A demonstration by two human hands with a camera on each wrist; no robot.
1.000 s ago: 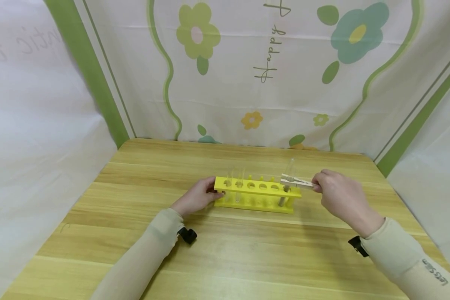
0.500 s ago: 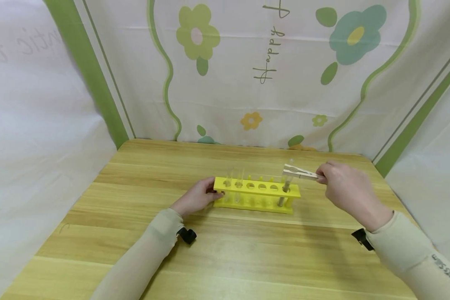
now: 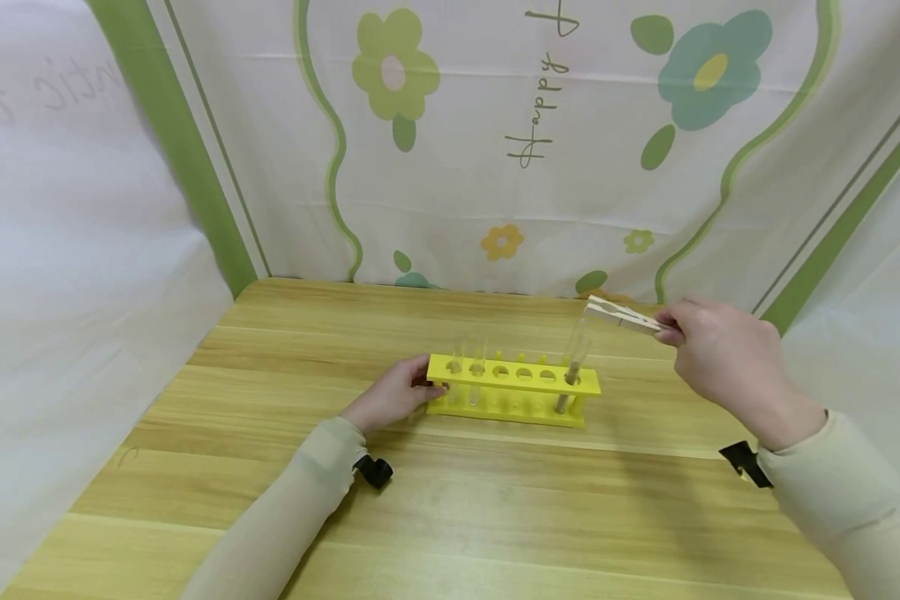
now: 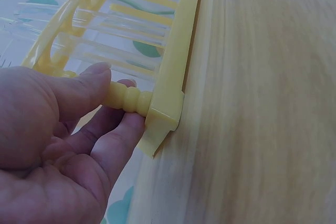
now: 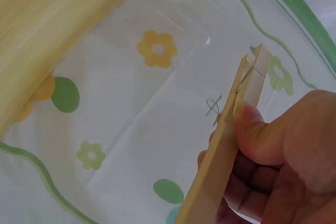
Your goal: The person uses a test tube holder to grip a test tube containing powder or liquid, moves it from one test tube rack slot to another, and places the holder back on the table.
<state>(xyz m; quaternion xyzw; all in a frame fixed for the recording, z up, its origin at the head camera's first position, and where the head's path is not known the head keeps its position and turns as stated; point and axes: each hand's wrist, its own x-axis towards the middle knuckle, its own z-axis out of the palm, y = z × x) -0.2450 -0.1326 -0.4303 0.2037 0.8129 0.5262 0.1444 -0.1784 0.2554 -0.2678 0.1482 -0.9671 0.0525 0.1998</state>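
Observation:
My left hand (image 3: pixel 393 392) grips the ridged end post (image 4: pixel 128 97) of the yellow test tube rack (image 3: pixel 513 383). Two clear test tubes (image 3: pixel 478 358) stand in the rack's left holes. In its rightmost hole leans another test tube (image 3: pixel 572 375), dark or grey in its lower part. My right hand (image 3: pixel 731 358) pinches a wooden test tube clamp (image 5: pixel 226 135) between thumb and fingers. At the head view's right, the clamp's tip is near the leaning tube's top. Whether clamp and tube touch I cannot tell; the glass is too faint.
The rack stands on a wood-grain table (image 3: pixel 450 517). Behind it hangs a white curtain (image 3: pixel 450 183) with printed flowers, and white cloth also stands at both sides. Each wrist wears a black strap (image 3: pixel 375 472).
My right hand has risen and moved right, and the clamp has slid up from the tube's middle to near its top. The tube stays in the rack. My left hand has not moved.

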